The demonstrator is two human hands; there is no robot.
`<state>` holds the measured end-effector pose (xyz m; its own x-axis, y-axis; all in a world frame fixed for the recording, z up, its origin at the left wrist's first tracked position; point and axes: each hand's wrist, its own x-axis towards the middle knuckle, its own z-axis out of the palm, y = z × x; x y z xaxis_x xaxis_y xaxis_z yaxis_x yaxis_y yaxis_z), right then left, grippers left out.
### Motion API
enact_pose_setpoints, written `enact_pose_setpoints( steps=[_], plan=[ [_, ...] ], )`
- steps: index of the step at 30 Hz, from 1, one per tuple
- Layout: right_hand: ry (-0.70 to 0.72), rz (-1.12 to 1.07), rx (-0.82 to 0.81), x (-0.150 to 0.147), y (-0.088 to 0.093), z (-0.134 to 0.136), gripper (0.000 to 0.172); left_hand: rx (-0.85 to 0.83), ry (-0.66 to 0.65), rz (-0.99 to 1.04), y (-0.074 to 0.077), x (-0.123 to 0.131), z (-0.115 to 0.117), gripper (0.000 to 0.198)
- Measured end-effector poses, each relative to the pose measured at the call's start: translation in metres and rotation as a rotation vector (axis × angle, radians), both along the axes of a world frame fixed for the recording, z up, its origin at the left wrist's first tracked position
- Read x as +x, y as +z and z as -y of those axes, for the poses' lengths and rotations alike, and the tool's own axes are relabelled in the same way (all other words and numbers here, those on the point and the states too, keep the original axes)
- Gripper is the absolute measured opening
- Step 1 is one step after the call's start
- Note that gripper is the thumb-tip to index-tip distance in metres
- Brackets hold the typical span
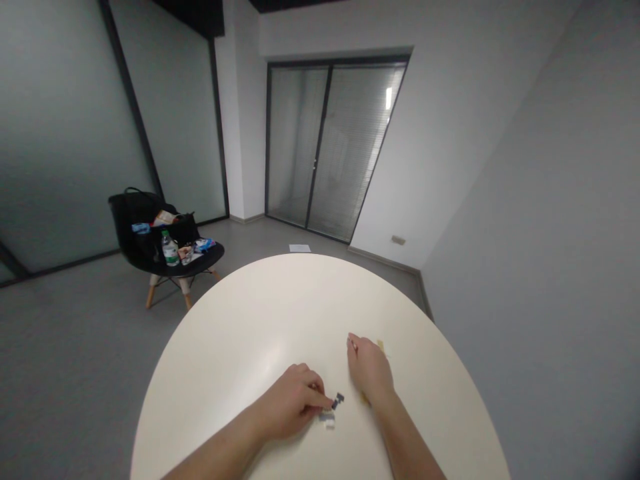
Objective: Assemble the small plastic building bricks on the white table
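Observation:
On the round white table (240, 333), my left hand (295, 405) rests with its fingers curled. Its fingertips touch or nearly touch a small dark grey piece (338, 400). Just below those fingertips lie a few light grey and white pieces (327, 420), partly covered by the hand. Farther forward and to the right, my right hand (371, 369) is closed, thumb and fingers pinched together; whatever sits between them is too small to name. A yellowish piece (381, 345) lies beyond its knuckles, and another yellow bit (365, 399) peeks out beside the wrist.
A black chair (123, 227) stands past the table's left edge, carrying a bag, a plastic bottle (170, 250) and several packets. A white sheet (299, 248) is visible beyond the table's far edge. Glass doors (330, 147) and white walls close off the room.

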<state>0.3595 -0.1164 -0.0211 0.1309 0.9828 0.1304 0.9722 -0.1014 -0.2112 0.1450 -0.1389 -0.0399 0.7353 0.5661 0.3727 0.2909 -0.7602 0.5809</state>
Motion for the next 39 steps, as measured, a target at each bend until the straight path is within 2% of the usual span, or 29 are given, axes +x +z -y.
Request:
enact_pose_setpoints(
  steps=[7, 11, 16, 20, 22, 25, 28, 30, 31, 35, 39],
  plan=[
    [0.011, -0.083, 0.11, 0.012, 0.002, 0.004, 0.037, -0.096, 0.018, -0.038, 0.006, 0.0, 0.001, 0.019],
    [-0.009, -0.162, 0.17, 0.024, 0.006, 0.004, 0.038, -0.135, -0.022, -0.004, 0.004, 0.0, 0.0, 0.014],
    [-0.04, -0.191, 0.217, 0.038, 0.01, 0.003, 0.038, -0.143, -0.07, 0.03, 0.005, 0.001, 0.0, 0.015],
    [-0.046, -0.203, 0.251, 0.042, 0.01, 0.003, 0.038, -0.158, -0.043, 0.023, 0.005, 0.0, 0.001, 0.018],
    [0.005, -0.219, 0.265, 0.04, 0.01, 0.004, 0.037, -0.209, 0.019, 0.032, 0.002, 0.0, 0.0, 0.018],
    [0.156, -0.243, 0.247, 0.032, 0.009, 0.006, 0.035, -0.36, 0.12, 0.097, -0.005, 0.0, -0.003, 0.019],
    [0.325, -0.264, 0.176, 0.017, 0.008, 0.012, 0.03, -0.548, 0.231, 0.257, -0.011, -0.001, -0.008, 0.012],
    [0.403, -0.299, 0.122, 0.004, 0.008, 0.016, 0.025, -0.661, 0.297, 0.387, -0.013, -0.002, -0.013, 0.003],
    [0.431, -0.323, 0.098, -0.003, 0.008, 0.018, 0.023, -0.704, 0.317, 0.44, -0.013, -0.002, -0.015, 0.005],
    [0.499, -0.382, 0.033, -0.022, 0.008, 0.025, 0.019, -0.758, 0.349, 0.546, -0.015, -0.003, -0.019, 0.014],
    [0.546, -0.402, 0.032, -0.027, 0.009, 0.028, 0.023, -0.787, 0.369, 0.579, -0.014, 0.001, -0.018, 0.014]
  ],
)
